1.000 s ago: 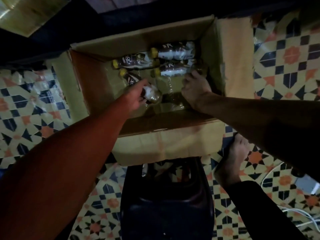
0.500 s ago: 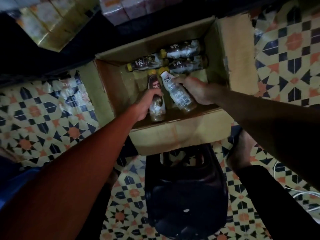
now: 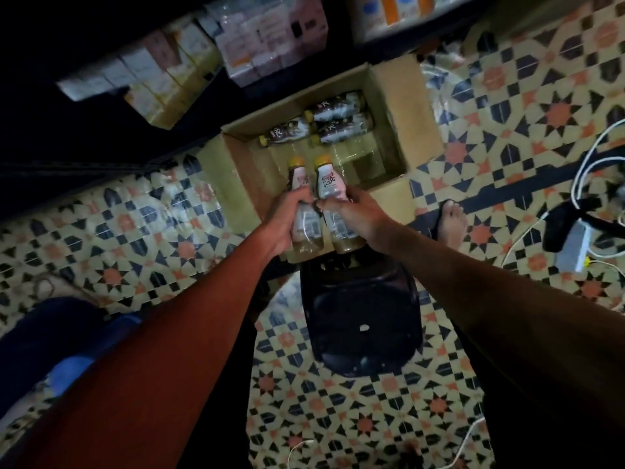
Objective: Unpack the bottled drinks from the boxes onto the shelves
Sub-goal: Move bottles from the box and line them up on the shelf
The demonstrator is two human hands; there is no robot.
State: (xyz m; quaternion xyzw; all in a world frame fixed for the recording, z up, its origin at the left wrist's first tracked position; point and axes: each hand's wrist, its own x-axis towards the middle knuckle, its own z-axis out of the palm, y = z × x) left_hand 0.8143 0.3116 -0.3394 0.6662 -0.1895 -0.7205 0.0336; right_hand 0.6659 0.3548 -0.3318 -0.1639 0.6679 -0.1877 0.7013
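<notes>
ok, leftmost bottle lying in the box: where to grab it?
Round its labelled middle, from straight above through the open top of the box, gripping across its length. The bottle lies on its side, cap pointing left, near the far wall, with two more bottles at its base end, so only its upper side looks free.

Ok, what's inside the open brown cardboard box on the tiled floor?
Three dark-labelled, yellow-capped plastic bottles lie on their sides at the far end of the cardboard box, on clear plastic wrap. Its near corner is hidden by the left hand and right hand, each gripping a pink-labelled bottle.
</notes>
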